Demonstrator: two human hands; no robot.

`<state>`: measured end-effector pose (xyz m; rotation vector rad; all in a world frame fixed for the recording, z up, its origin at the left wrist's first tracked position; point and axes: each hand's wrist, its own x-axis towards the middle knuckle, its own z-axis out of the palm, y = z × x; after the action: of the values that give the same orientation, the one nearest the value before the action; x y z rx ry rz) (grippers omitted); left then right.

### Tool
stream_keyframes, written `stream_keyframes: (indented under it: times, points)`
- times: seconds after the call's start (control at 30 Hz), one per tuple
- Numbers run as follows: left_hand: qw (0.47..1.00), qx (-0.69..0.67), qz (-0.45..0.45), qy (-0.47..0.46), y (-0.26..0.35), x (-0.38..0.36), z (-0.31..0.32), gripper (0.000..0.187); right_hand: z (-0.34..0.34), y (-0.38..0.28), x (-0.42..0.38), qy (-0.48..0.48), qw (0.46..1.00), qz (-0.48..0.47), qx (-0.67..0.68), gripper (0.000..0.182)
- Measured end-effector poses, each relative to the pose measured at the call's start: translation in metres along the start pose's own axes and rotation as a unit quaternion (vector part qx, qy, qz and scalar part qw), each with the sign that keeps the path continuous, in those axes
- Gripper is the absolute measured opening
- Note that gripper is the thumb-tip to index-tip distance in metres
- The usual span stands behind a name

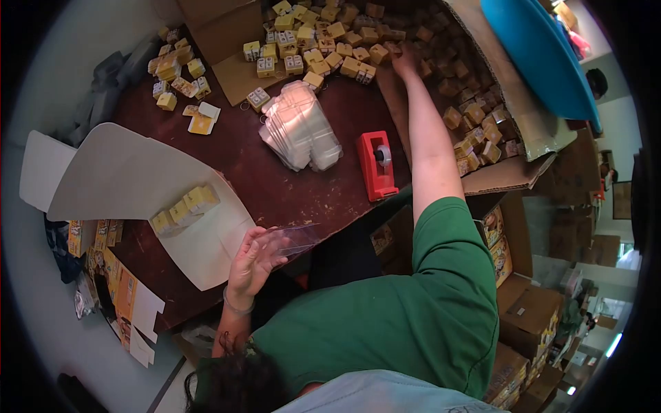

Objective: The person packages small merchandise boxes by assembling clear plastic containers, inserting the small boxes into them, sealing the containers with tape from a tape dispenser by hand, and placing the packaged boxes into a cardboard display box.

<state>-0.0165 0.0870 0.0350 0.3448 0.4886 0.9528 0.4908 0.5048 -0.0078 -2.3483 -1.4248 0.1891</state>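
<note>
Visibly, left hand [250, 267] grasping plastic [297, 241] jutting past fingertips [281, 261], right hand [403, 60] at boxes [378, 54], grasp unclear

Small boxes [287, 41] are yellow and white, the tape dispenser [376, 177] red, the table [279, 196] reddish-brown.

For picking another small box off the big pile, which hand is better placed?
Likely the right hand: it reaches to the pile of small boxes, while the left hand is well away from it, near the body, holding a clear plastic piece.
</note>
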Motion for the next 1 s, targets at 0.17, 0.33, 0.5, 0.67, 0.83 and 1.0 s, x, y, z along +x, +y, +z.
stream_keyframes:
  times: [0.17,0.33,0.5,0.67,0.83,1.0]
  points:
    - [1.000,0.009,0.011,-0.019,0.007,0.022,0.007,0.025,0.016,0.019,-0.010,0.032,0.994,-0.074,0.067,0.067]
    - [0.998,0.055,-0.030,-0.013,0.007,0.036,0.015,0.022,-0.003,-0.001,-0.003,-0.008,0.967,-0.242,0.080,0.073]
    - [0.995,0.078,0.009,0.059,0.012,0.045,0.023,0.018,-0.009,-0.004,0.020,-0.041,0.982,-0.184,-0.015,0.063]
    - [0.979,0.184,0.062,0.061,0.022,0.052,0.016,0.017,-0.071,-0.081,-0.092,-0.076,0.877,-0.212,0.424,0.053]
    - [0.958,0.261,0.114,0.031,0.031,0.053,0.050,0.036,-0.133,-0.158,-0.347,-0.213,0.766,-0.440,0.418,0.064]
    - [0.950,0.304,0.067,0.038,0.023,0.024,0.046,0.044,-0.113,-0.145,-0.430,-0.245,0.760,-0.460,0.388,0.058]
